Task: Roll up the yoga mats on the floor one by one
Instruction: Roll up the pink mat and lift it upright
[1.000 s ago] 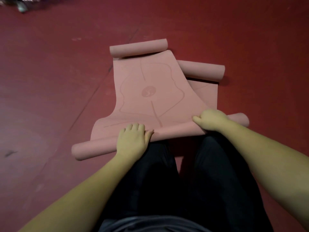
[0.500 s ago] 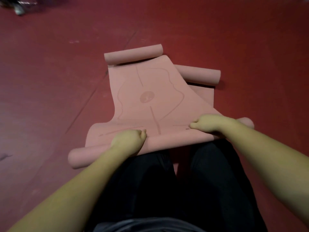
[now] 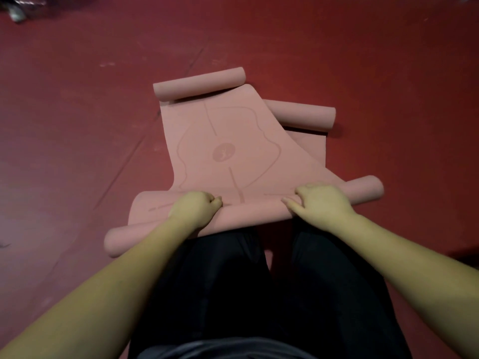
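A pink yoga mat (image 3: pixel 228 141) with line markings and a round logo lies on the red floor ahead of my knees. Its near end is rolled into a tube (image 3: pixel 248 211) running from lower left to right. My left hand (image 3: pixel 194 208) grips the tube with curled fingers left of centre. My right hand (image 3: pixel 318 200) grips it right of centre. The mat's far end curls into a small roll (image 3: pixel 199 82). A second pink mat (image 3: pixel 311 141) lies underneath to the right, with its own rolled far end (image 3: pixel 303 115).
Red floor (image 3: pixel 77 125) surrounds the mats, with faint seam lines running diagonally on the left. A dim metallic object (image 3: pixel 15 11) sits at the far top left corner. My dark trousers (image 3: pixel 233 281) fill the foreground between my forearms.
My left hand went from flat on the roll to curled round it. The rolled tube has advanced slightly over the flat mat, and both hands moved forward with it.
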The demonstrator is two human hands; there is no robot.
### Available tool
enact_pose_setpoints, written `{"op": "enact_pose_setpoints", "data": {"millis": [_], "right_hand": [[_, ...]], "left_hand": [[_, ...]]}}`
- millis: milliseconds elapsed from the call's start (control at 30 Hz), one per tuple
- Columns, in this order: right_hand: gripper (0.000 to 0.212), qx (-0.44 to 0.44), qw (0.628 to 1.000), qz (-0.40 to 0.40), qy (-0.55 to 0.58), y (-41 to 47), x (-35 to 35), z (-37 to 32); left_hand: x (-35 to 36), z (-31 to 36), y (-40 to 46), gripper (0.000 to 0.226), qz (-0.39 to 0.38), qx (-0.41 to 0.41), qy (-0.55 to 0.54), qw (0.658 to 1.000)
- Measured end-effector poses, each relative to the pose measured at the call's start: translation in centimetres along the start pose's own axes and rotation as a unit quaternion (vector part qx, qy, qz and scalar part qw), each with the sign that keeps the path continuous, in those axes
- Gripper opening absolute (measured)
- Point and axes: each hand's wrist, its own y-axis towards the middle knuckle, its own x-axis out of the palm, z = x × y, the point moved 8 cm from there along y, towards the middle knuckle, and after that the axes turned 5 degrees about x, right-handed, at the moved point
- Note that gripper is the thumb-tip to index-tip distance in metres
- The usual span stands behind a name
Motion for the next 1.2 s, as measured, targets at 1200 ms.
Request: {"op": "enact_pose_setpoints", "data": {"millis": [1200], "right_hand": [[0.050, -0.036, 0.995, -0.034, 0.083, 2.7, -0.1, 0.7]], "left_hand": [[0.4, -0.2, -1.1, 0.045, -0.040, -0.037, -0.050, 0.997]]}}
